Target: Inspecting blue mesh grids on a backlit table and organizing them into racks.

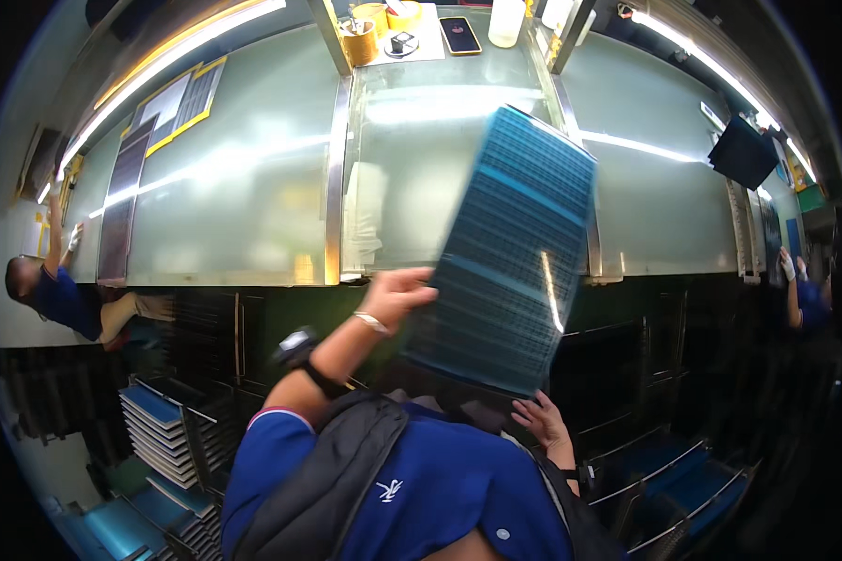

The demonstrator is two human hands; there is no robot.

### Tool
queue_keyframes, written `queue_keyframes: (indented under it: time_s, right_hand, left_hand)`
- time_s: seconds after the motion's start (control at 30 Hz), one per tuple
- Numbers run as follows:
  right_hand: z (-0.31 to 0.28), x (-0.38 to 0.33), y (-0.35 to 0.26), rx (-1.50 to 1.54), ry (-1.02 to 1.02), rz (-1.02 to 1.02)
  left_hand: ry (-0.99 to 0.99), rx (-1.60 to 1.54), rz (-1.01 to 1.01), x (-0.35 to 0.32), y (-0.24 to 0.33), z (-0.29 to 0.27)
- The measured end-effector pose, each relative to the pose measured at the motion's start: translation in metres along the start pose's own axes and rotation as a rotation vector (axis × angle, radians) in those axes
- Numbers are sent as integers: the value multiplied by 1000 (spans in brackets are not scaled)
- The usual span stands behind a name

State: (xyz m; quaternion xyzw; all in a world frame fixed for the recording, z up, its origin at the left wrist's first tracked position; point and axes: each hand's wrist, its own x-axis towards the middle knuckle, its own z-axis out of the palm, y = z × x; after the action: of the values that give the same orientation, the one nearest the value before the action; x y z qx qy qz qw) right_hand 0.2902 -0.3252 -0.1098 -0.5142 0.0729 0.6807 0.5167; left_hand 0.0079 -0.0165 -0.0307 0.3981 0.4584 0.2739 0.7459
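Observation:
A large rectangular blue panel (515,248), covered in rows of fine pattern, is held tilted over the front edge of the glass-topped table (412,206). My left hand (398,297) grips its left edge, thumb and fingers closed on it. At its lower right corner, my right hand (544,423) has its fingers bent against the bottom edge, partly hidden by the panel. Light glares off the panel's glossy surface. A bracelet and a dark strap are on my left arm.
Upright metal posts (334,178) divide the table. At the back lie a phone (459,35), a white bottle (506,23) and round containers (359,42). Racks of panels (154,421) stand lower left, another rack (692,486) lower right. Co-workers (56,294) are at both sides.

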Motion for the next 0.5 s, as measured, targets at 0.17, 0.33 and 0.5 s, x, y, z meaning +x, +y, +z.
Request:
queue_keyframes:
  time_s: [0.17,0.33,0.5]
  right_hand:
    - [-127,45,69,297,446,-171]
    - [-131,93,63,-628,839,-272]
    - [-162,107,82,-860,733,-26]
  left_hand:
    - [264,255,36,-98,71,-146]
    - [521,635,-132,-96,88,-246]
    - [414,1768,124,-6,12,-236]
